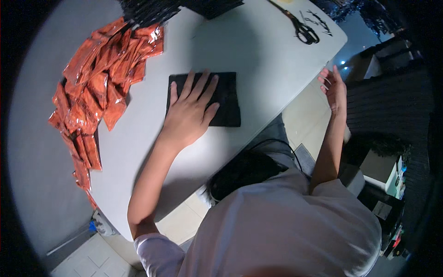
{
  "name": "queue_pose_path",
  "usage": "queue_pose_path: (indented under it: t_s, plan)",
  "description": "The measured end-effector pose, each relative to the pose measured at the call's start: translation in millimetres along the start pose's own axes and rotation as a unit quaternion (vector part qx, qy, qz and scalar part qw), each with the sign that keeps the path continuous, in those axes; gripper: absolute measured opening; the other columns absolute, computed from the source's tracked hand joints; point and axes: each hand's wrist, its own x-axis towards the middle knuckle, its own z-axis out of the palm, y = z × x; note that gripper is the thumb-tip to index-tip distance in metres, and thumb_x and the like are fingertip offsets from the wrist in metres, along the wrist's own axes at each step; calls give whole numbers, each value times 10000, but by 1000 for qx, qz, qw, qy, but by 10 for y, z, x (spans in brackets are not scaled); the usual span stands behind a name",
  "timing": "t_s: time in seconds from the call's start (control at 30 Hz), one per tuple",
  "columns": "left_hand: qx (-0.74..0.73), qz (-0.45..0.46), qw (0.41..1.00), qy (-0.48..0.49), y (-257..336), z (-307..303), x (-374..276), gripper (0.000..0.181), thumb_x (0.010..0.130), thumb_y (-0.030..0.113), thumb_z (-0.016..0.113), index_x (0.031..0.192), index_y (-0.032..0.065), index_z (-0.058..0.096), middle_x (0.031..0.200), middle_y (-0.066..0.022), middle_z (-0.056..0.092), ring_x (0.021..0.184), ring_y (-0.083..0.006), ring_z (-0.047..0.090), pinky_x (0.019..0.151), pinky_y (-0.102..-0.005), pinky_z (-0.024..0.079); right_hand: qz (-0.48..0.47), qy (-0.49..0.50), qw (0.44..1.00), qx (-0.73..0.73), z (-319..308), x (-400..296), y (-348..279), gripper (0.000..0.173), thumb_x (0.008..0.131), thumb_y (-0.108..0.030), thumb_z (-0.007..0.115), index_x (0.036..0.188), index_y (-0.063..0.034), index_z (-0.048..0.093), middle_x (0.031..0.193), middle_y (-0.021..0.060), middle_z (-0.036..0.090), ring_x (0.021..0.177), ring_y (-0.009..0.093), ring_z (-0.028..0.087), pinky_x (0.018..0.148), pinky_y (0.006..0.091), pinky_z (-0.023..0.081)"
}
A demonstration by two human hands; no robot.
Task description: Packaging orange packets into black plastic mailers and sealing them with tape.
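A flat black cloth piece (pixel 226 100), roughly rectangular, lies on the white table (pixel 277 69) in front of me. My left hand (pixel 192 107) rests palm down on its left half with the fingers spread. Out past the table's right edge, my right hand (pixel 335 90) hangs in the air with its fingers loosely curled and apart. I see nothing in it.
Many orange items in clear plastic packets (pixel 100 83) are heaped along the table's left side. Dark material (pixel 152 12) lies at the far edge. Black-handled scissors (pixel 306 34) and thin black scraps (pixel 322 24) lie far right. A white box (pixel 379 168) stands beyond my right arm.
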Motion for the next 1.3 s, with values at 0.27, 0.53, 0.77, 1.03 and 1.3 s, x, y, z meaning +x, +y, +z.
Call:
queue_pose_path:
  t_s: [0.27, 0.53, 0.77, 1.03, 1.3]
  plan:
    - [32, -49, 998, 22, 197, 75, 133, 848, 881, 710, 604, 1595, 307, 390, 1696, -102, 258, 1547, -526, 95, 1135, -818, 128, -369, 310, 872, -79, -65, 144, 10, 359, 997, -227, 674, 1259, -8, 564, 1047, 97, 635, 888, 171, 626, 822, 337, 526]
    - [-19, -70, 992, 104, 54, 103, 127, 787, 933, 577, 632, 1577, 174, 425, 1563, -189, 459, 1476, -440, 346, 1204, -683, 195, -377, -222, 810, -391, 1748, -1431, -356, 302, 954, -288, 687, 1088, -17, 665, 994, 165, 684, 878, 341, 675, 778, 437, 551]
    - [-17, -29, 982, 185, -131, 146, 232, 655, 933, 450, 672, 1472, 100, 545, 1292, -196, 592, 1263, -387, 515, 1165, -612, 297, -387, -231, 722, -524, 1833, -1727, -255, 488, 912, -467, 714, 1054, -7, 633, 1039, 201, 633, 984, 413, 630, 865, 492, 529]
    - [-53, -56, 983, 169, -8, 51, 328, 524, 863, 423, 740, 1230, 52, 701, 1175, -188, 637, 1196, -383, 584, 1045, -536, 454, -386, -272, 736, -486, 1869, -1562, -254, 513, 859, -309, 788, 1222, 15, 624, 1119, 197, 639, 1040, 402, 635, 883, 461, 534]
    - [-164, -84, 950, 251, -321, -644, 207, 455, 865, 411, 773, 1105, 26, 735, 837, -154, 687, 847, -338, 705, 848, -383, 563, -242, -416, 860, -169, 2111, -1234, -566, 564, 949, -243, 761, 1389, 60, 580, 1169, 151, 696, 1010, 183, 660, 870, 317, 538]
